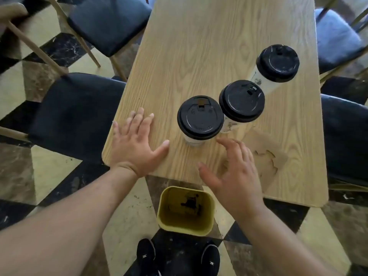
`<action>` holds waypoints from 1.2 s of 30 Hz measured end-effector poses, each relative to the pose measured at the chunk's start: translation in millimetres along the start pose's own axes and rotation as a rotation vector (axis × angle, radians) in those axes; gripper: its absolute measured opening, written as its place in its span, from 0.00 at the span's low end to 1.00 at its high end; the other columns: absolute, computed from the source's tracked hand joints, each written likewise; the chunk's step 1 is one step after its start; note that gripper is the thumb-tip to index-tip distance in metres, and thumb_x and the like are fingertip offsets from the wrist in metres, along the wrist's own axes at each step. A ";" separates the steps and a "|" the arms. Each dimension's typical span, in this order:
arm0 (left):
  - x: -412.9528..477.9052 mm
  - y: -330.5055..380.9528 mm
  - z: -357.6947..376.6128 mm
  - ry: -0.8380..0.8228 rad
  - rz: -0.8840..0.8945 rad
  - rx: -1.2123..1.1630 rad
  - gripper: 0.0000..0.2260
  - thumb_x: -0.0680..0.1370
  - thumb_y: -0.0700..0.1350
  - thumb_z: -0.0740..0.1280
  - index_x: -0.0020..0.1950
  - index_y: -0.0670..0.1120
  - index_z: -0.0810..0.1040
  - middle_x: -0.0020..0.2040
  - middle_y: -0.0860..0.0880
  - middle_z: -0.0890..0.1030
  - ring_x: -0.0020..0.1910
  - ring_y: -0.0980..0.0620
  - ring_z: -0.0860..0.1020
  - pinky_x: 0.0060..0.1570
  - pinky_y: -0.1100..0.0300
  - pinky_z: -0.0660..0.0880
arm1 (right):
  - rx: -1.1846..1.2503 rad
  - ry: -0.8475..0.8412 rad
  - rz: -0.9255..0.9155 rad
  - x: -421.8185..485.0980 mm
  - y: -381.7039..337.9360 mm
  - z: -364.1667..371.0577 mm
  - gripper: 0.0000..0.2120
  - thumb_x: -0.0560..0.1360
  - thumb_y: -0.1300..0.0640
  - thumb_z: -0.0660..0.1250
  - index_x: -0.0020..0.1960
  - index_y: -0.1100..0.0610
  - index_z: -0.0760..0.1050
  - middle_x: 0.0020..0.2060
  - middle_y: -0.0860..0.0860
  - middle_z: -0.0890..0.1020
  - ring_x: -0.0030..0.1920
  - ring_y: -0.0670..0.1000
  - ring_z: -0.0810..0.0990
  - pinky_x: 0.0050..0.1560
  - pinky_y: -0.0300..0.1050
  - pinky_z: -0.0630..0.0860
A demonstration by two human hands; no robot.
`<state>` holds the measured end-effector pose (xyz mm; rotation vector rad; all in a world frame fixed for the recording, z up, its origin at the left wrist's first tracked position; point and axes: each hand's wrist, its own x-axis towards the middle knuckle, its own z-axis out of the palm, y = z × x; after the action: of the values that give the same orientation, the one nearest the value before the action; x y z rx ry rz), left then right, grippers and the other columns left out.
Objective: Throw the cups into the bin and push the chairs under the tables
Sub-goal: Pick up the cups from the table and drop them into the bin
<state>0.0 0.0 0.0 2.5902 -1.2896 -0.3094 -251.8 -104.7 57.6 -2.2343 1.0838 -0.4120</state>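
Looking down, my shoes flank a yellow bin on the floor at the table's near end. Both hands are empty with fingers spread: left hand flat on the wood, right hand reaching toward the nearest cup. Two more lidded cups stand beyond. Chairs sit pulled out. I judge the first grasp comes next.

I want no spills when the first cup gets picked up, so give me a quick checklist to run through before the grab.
1. Nearest cup upright, lid on: ok.
2. Right hand open, near that cup, not touching: ok.
3. Left hand flat on the table, holding nothing: ok.
4. Middle cup close behind the nearest cup, may get bumped: not ok.
5. Bin open-topped, on the floor below the table edge: ok.
6. Cups empty: cannot tell.
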 end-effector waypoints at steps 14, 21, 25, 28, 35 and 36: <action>2.6 0.4 3.5 -0.009 0.025 0.132 0.39 0.79 0.75 0.50 0.86 0.57 0.50 0.88 0.49 0.47 0.85 0.50 0.40 0.80 0.37 0.35 | 0.368 0.037 0.229 39.2 -18.9 38.2 0.41 0.73 0.38 0.79 0.80 0.44 0.64 0.72 0.40 0.75 0.73 0.46 0.73 0.72 0.59 0.74; 2.4 2.5 0.8 -0.023 0.010 0.122 0.40 0.79 0.74 0.50 0.86 0.56 0.50 0.88 0.49 0.46 0.85 0.49 0.39 0.80 0.35 0.37 | 0.450 0.118 0.222 55.5 -32.6 46.0 0.42 0.71 0.42 0.82 0.78 0.47 0.65 0.68 0.39 0.78 0.69 0.41 0.76 0.68 0.50 0.77; 2.2 3.1 -0.9 -0.027 0.015 0.117 0.40 0.79 0.74 0.51 0.86 0.56 0.51 0.88 0.48 0.46 0.85 0.49 0.40 0.80 0.35 0.37 | 0.432 0.055 0.192 45.7 -26.5 42.6 0.38 0.70 0.40 0.81 0.74 0.45 0.68 0.65 0.38 0.79 0.66 0.41 0.78 0.65 0.49 0.79; 2.0 2.8 -1.8 -0.029 0.019 0.121 0.40 0.79 0.73 0.52 0.86 0.56 0.51 0.88 0.48 0.47 0.85 0.49 0.40 0.80 0.34 0.38 | 0.420 -0.024 0.117 28.0 -22.1 34.9 0.37 0.69 0.41 0.81 0.73 0.42 0.69 0.64 0.38 0.80 0.66 0.42 0.78 0.64 0.47 0.78; 1.9 1.2 -1.8 -0.039 0.025 0.140 0.40 0.79 0.74 0.50 0.86 0.55 0.50 0.88 0.48 0.46 0.85 0.48 0.40 0.80 0.34 0.37 | 0.284 -0.293 0.054 -19.5 -15.5 12.2 0.38 0.66 0.33 0.80 0.72 0.35 0.68 0.61 0.35 0.80 0.62 0.41 0.79 0.59 0.51 0.81; 1.9 1.4 -1.9 -0.038 0.023 0.134 0.40 0.79 0.74 0.50 0.86 0.55 0.50 0.88 0.48 0.46 0.85 0.48 0.40 0.80 0.34 0.37 | 0.269 -0.316 0.048 -26.5 -15.5 9.8 0.40 0.65 0.33 0.80 0.72 0.32 0.66 0.61 0.34 0.79 0.62 0.40 0.78 0.59 0.51 0.81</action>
<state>0.6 -2.1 2.0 2.6896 -1.3979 -0.2787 -253.9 -72.6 59.8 -1.9510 0.8579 -0.1638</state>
